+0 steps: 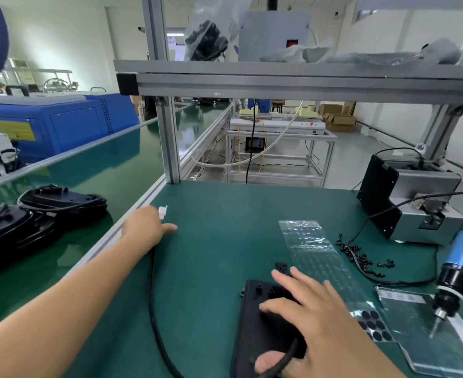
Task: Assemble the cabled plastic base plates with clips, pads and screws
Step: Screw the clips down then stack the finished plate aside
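Observation:
A black plastic base plate [252,323] lies on the green mat at the bottom centre. My right hand [306,317] presses flat on top of it, with the thumb against the black cable where it leaves the plate. That black cable [152,296] runs left and up to my left hand [146,225], which is stretched out near the mat's left edge and holds the cable's end with its white connector [162,211]. A small black clip [282,267] lies just beyond my right fingers. Black round pads [372,323] sit on a clear sheet.
Loose black screws [358,255] lie to the right. A blue electric screwdriver [456,266] hangs at the right edge over a foil bag [426,347]. A grey screw feeder [415,203] stands at back right. Finished black plates [61,200] rest on the left conveyor.

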